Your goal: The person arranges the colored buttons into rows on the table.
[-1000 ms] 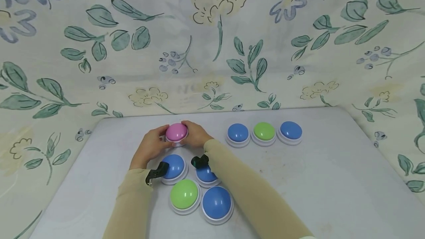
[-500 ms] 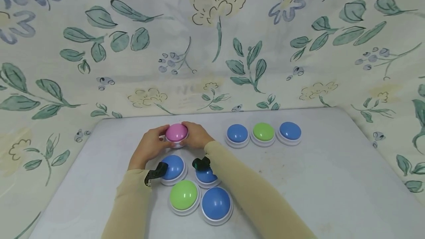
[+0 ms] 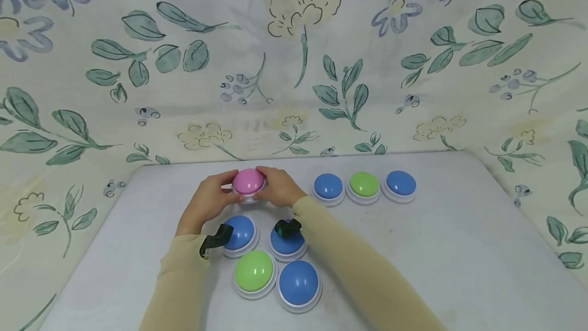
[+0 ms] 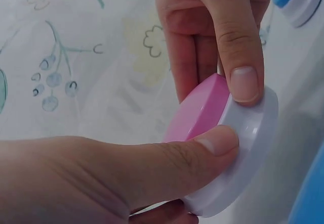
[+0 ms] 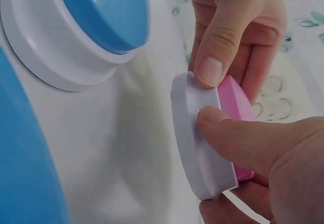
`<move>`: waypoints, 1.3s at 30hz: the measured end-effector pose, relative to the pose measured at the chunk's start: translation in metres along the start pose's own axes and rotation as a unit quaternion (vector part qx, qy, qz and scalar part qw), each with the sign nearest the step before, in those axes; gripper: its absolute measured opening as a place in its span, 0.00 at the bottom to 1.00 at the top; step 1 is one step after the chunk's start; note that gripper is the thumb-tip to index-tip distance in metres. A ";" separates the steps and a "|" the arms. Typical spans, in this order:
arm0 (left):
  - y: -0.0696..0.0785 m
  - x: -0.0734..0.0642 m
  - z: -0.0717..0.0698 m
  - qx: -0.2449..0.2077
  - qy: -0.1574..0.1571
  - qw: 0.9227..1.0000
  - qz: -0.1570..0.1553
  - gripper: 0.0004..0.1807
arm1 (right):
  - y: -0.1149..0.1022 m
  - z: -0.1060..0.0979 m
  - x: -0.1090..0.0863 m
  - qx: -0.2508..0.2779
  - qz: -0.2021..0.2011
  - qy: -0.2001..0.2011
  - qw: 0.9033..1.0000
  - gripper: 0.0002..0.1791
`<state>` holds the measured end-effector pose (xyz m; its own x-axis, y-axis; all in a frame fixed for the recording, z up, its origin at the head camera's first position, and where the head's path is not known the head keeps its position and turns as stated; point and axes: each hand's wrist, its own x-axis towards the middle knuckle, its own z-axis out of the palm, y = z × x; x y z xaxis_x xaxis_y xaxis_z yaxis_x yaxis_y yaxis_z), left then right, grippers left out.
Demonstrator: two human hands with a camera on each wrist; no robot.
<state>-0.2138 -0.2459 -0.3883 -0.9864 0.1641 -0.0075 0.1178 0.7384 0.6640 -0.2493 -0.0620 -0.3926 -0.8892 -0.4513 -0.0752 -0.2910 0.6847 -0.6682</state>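
Both hands on the pink button (image 3: 248,181), held at the far-centre part of the table (image 3: 441,249), just beyond the near cluster. Left hand (image 3: 209,202) comes in from the left, thumb pressed on the white base rim (image 4: 250,148), fingers curled round the far side; right hand (image 3: 278,188) mirrors it from the right, thumb and fingers pinching the same rim. Both grips clamped on the button, one each side. Wrist views show it tilted, base (image 5: 195,138) facing the cameras, dome away, apparently lifted off the table. Forearms in tan sleeves (image 3: 353,269) run forward over the near cluster: two blue buttons (image 3: 240,233), a green one (image 3: 253,270), and a larger-looking blue one (image 3: 299,283). Black wrist cameras (image 3: 216,238) sit above those. To the right, well apart from the hands, a row blue (image 3: 328,186), green (image 3: 364,184), blue (image 3: 400,183). Floral cloth (image 3: 294,55) behind.
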 end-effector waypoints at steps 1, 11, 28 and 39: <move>0.002 0.000 -0.001 0.001 0.002 1.000 0.001 0.39 | 0.000 -0.002 -0.002 0.002 -0.002 0.003 1.000 0.42; 0.018 -0.006 -0.005 -0.002 0.007 1.000 0.008 0.39 | -0.002 -0.013 -0.016 0.011 -0.021 0.016 1.000 0.42; 0.032 -0.008 0.002 -0.010 0.002 1.000 0.016 0.39 | 0.006 -0.023 -0.036 0.014 -0.046 0.035 0.998 0.41; 0.044 -0.007 0.009 -0.014 0.004 0.999 0.034 0.38 | 0.014 -0.029 -0.047 0.016 -0.063 0.054 0.996 0.40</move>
<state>-0.2009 -0.2090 -0.3656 -0.9771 0.2078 0.0451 0.1820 0.7074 0.6830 -0.2222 -0.0149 -0.3774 -0.8800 -0.4664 0.0895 -0.3924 0.6078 -0.6903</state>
